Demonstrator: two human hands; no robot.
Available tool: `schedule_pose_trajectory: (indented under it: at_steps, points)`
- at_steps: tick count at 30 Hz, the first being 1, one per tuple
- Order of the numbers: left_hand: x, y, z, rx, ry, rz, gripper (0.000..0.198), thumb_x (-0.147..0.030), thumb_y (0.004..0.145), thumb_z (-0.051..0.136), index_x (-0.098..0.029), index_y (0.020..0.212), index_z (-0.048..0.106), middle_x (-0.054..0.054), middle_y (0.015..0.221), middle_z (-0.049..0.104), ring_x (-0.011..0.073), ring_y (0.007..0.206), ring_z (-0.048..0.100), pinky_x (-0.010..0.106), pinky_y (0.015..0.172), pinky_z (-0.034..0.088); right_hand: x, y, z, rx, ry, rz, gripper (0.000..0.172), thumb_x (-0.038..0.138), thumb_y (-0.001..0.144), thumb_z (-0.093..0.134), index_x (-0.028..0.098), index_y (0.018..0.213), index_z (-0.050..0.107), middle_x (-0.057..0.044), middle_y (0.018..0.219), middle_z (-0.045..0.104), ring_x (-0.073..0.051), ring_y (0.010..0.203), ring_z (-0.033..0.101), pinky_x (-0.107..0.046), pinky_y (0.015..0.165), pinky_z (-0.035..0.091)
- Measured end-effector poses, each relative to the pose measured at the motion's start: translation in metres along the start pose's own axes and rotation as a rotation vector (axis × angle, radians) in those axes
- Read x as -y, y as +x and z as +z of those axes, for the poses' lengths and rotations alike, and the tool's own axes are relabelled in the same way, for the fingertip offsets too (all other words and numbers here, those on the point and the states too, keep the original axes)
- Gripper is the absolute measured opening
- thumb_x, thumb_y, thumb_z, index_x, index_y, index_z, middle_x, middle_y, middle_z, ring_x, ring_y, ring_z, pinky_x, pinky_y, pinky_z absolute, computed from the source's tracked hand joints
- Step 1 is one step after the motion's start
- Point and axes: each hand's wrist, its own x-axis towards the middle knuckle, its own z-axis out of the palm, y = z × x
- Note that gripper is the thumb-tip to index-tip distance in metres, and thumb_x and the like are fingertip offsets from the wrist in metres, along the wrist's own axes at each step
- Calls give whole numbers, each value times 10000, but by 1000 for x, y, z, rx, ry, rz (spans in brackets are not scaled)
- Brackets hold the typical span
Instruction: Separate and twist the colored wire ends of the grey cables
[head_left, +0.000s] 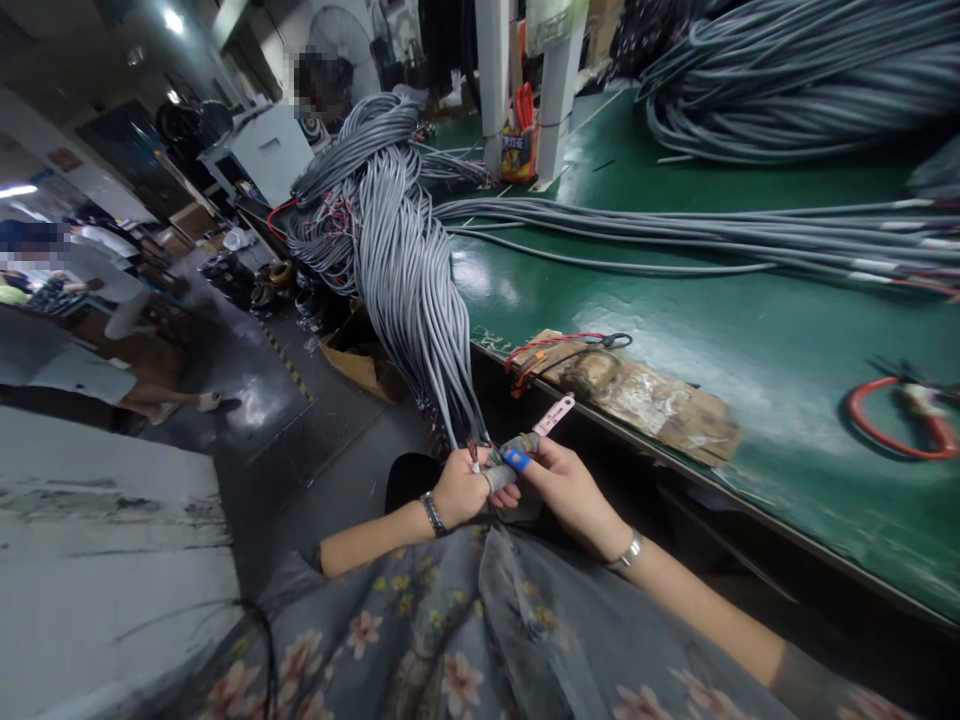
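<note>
A thick bundle of grey cables (416, 265) hangs over the bench edge and runs down to my hands. My left hand (463, 488) is closed round a cable end, where thin coloured wires stick up above the fingers. Close against it, my right hand (566, 488) pinches at the same wires, with blue tape on the thumb and grey wrapping on a finger. A small pink flat tool (555, 414) with holes juts out above the right hand. Exactly how its lower end sits in the fingers is hidden.
On the green bench (787, 370) lie a taped wooden block (652, 400) with red and black leads, and red-handled pliers (862, 420). More grey cables (637, 220) stretch across it, with a large coil (795, 90) behind. A cardboard box (364, 360) stands on the floor; people sit at the left.
</note>
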Motion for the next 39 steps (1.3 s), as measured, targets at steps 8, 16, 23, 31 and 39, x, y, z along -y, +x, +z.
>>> schedule_pose_trajectory:
  at_steps: [8,16,23,31,39]
  points:
    - [-1,1,4,-18,-31,21,523,-618,539,767,-145,581,549,28,483,616,121,408,579,210,427,439,-12,3,2,-194,187,123,356,505,602,789,230,636,564,66,464,480,-106,434,406,-262,446,374]
    - [-15,-6,1,65,-107,-28,515,-569,516,803,-120,647,587,18,481,599,122,388,564,212,397,416,-9,8,-30,-182,406,114,400,620,666,721,233,708,629,1,639,586,-138,534,506,-282,506,467]
    - [-31,2,4,209,-188,-83,451,-489,499,809,-110,621,598,33,475,599,105,349,521,204,365,388,8,14,-28,-140,226,-52,474,672,606,752,219,712,659,15,590,556,-121,503,427,-269,483,392]
    - [-35,10,9,210,-139,-106,435,-482,501,798,-119,610,585,20,462,582,98,350,508,195,356,348,5,21,-19,-222,122,-136,593,827,667,543,239,695,615,-4,590,534,-159,531,448,-309,520,408]
    - [-34,13,14,185,-103,-110,435,-496,487,777,-129,598,574,14,446,572,92,328,495,190,335,323,8,25,-19,-192,364,-31,535,731,582,725,221,727,656,-17,681,607,-159,584,520,-298,564,464]
